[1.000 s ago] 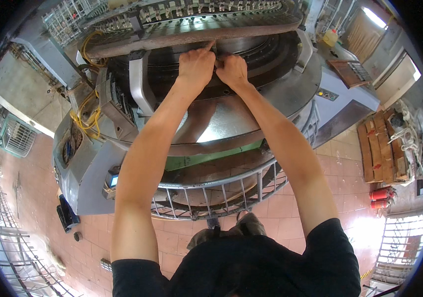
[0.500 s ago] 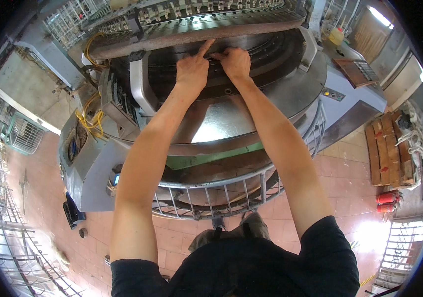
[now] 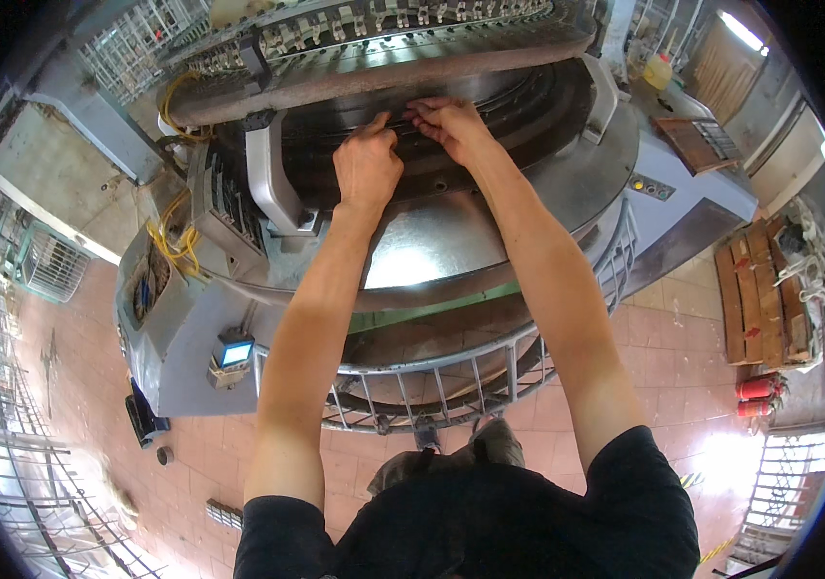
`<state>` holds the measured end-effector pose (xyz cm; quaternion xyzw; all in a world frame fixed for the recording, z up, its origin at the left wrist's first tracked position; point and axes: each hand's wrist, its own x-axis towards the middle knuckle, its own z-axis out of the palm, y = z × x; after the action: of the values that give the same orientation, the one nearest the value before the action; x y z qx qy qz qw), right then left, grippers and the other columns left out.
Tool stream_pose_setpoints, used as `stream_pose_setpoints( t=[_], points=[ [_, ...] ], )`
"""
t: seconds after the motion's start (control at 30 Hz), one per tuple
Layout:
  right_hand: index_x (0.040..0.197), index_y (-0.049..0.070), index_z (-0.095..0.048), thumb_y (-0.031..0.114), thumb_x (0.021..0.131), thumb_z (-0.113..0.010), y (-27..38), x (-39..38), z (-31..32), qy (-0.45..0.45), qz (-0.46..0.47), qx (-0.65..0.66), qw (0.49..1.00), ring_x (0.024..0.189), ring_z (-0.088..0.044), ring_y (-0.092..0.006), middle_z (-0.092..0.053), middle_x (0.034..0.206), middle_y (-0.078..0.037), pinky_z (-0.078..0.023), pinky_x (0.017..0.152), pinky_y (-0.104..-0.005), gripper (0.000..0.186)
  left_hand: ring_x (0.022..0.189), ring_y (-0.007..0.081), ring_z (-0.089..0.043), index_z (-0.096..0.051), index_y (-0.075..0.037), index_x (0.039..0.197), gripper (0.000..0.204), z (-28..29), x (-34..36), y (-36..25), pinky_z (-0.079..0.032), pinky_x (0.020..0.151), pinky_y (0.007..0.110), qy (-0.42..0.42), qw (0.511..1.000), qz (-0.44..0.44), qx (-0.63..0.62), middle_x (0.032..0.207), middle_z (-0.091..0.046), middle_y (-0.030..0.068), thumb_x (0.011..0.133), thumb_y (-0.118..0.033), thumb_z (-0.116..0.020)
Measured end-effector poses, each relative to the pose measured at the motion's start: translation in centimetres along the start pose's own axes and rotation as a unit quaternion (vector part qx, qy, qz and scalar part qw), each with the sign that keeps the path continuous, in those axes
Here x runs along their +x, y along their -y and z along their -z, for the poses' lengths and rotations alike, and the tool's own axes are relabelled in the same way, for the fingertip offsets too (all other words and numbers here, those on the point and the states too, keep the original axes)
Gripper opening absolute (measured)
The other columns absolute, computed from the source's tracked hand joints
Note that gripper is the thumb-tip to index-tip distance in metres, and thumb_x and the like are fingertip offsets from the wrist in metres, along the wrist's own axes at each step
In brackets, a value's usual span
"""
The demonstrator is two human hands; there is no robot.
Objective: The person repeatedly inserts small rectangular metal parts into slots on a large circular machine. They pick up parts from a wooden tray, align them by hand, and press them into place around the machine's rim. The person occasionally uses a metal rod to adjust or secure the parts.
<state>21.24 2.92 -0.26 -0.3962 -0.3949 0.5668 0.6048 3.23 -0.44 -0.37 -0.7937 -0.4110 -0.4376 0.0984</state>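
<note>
Over dark, curved metal ring (image 3: pixel 535 127) | left hand (image 3: pixel 368 166) bent | right hand (image 3: pixel 449 125) curled

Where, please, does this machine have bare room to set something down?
The shiny metal plate looks bare between the forearms, beside the dark ring. Crowded: that ring, at the left hand and right hand, and around the yellow cables.

Bare left hand (image 3: pixel 368 166): drawn back, fingertip away from curved brown-edged metal ring (image 3: pixel 383 79) | bare right hand (image 3: pixel 446 125): rolled over, curled fingers loosened | left forearm (image 3: pixel 321 299): shifted right, uncovering small rectangular blue-white lit screen (image 3: pixel 237 354)
</note>
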Motion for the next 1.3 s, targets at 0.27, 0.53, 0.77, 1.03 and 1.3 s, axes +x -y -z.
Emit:
stream_pose_setpoints(
  t=[0.27,0.53,0.77,1.03,1.3],
  points=[
    [0.116,-0.01,-0.064,-0.004,0.097,-0.057,-0.4,-0.2,-1.2,0.02,-0.021,0.078,0.997,0.099,-0.068,-0.0249,-0.069,0.113,-0.018,-0.058,0.083,-0.0319,0.021,0.091,0.0349,-0.07,-0.07,-0.002,0.071,0.005,-0.8,-0.3,0.4,-0.057,0.078,0.044,-0.014,0.999,0.034,-0.025,0.117,-0.073,0.0092,0.071,0.001,-0.065],
    [0.12,-0.01,-0.062,-0.002,0.097,-0.056,-0.8,0.3,-0.3,-0.017,-0.036,0.15,0.988,0.098,-0.062,-0.0202,-0.067,0.113,-0.019,-0.053,0.087,-0.0287,0.024,0.092,0.0351,-0.07,-0.069,-0.002,0.072,0.005,-0.9,-0.7,0.9,-0.057,0.08,0.045,-0.016,0.998,0.052,-0.045,0.117,-0.073,0.009,0.071,0.001,-0.065],
    [0.117,-0.009,-0.064,-0.003,0.095,-0.058,-0.9,-0.6,-1.0,0.001,-0.004,0.078,0.997,0.091,-0.063,-0.0197,-0.069,0.11,-0.018,-0.052,0.08,-0.0285,0.023,0.09,0.0373,-0.071,-0.072,-0.004,0.074,0.01,-0.4,-0.4,0.7,-0.057,0.082,0.044,0.009,0.997,0.065,-0.027,0.117,-0.073,0.0112,0.071,0.001,-0.064],
    [0.114,-0.003,-0.072,0.006,0.095,-0.067,0.0,-6.6,-0.4,-0.186,0.143,-0.179,0.956,0.073,-0.064,-0.0128,-0.073,0.091,-0.009,-0.05,0.064,-0.0256,0.022,0.09,0.0339,-0.071,-0.073,-0.005,0.079,0.012,-1.2,-0.6,1.6,-0.058,0.081,0.043,-0.001,0.998,0.056,-0.028,0.107,-0.075,0.0086,0.072,0.001,-0.065],
    [0.118,0.003,-0.067,0.005,0.081,-0.072,2.5,-26.6,1.8,-0.145,0.42,-0.332,0.832,0.121,-0.06,-0.0364,-0.066,0.126,-0.014,-0.048,0.102,-0.0432,0.038,0.133,0.0357,-0.053,-0.036,-0.02,0.156,0.055,1.3,-4.5,-13.3,-0.045,0.109,0.045,0.127,0.652,0.185,-0.724,0.161,-0.036,0.0126,0.105,-0.032,-0.053]
  ],
)
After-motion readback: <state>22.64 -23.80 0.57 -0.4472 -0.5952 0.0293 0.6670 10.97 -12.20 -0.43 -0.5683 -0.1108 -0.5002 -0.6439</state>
